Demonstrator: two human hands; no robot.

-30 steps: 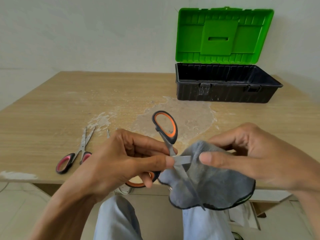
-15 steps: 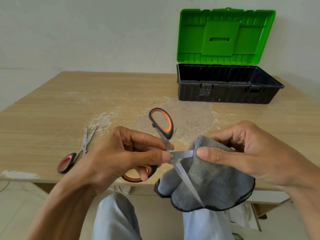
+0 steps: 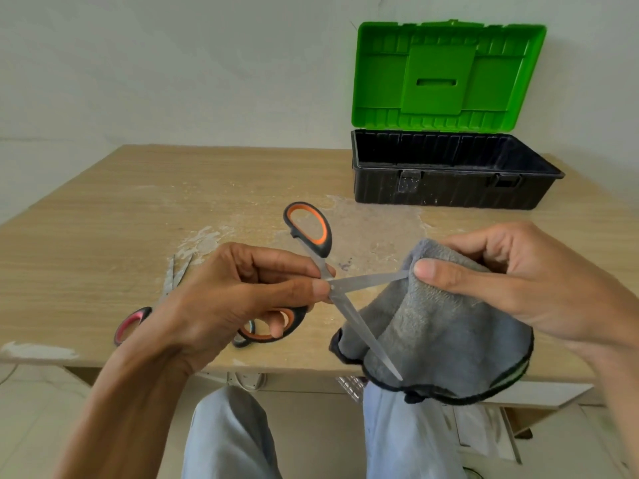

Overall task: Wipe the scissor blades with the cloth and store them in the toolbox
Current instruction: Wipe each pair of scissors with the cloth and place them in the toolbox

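- Pink-handled scissors (image 3: 133, 323) are lying on the table (image 3: 103, 219) at the far left, partly hidden behind the wrist.
- The left hand (image 3: 238, 302) is holding the orange-handled scissors (image 3: 370, 279) above the table edge. Thumb and forefinger are pinching near the pivot, another finger is passing through the lower ring, and the blades are standing wide apart.
- The grey cloth (image 3: 432, 333) is hanging under the upper blade, whose tip is going into its fold.
- The right hand (image 3: 518, 288) is pinching the cloth around that tip, so I judge the wiping step is in hand. Next, the lower blade is needing the same careful wipe.
- The toolbox (image 3: 449, 195) is standing open at the far right, well apart from the hands.
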